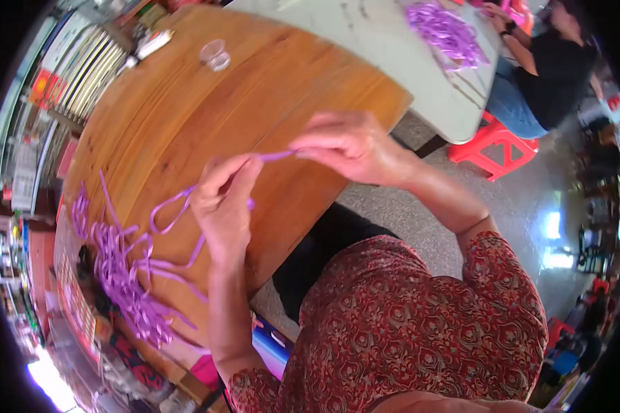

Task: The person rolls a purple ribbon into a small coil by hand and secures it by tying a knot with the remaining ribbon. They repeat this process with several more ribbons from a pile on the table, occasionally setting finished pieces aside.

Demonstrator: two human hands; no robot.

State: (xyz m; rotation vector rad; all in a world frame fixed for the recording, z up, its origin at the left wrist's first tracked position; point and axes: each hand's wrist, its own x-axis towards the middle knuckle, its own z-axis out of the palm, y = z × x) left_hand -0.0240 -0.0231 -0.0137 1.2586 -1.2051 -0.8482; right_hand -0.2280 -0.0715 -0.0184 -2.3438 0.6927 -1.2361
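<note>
A narrow purple ribbon (275, 157) is stretched between my two hands above the wooden table. My left hand (224, 199) pinches it between thumb and fingers, and a loop of the same purple strip hangs off to the left. Slightly higher and to the right, my right hand (344, 146) grips the other part of the ribbon, its fingers pressed together and a little blurred. A tangled heap of purple ribbons (120, 268) lies on the table left of my left forearm, with several loose strands reaching toward my hand.
A clear cup (215, 55) stands on the far part of the wooden table (255, 89). Beyond, a white table (365, 34) holds another purple ribbon pile (448, 38). A person in black (554, 76) sits there on a red stool (496, 148). Shelves crowd the left.
</note>
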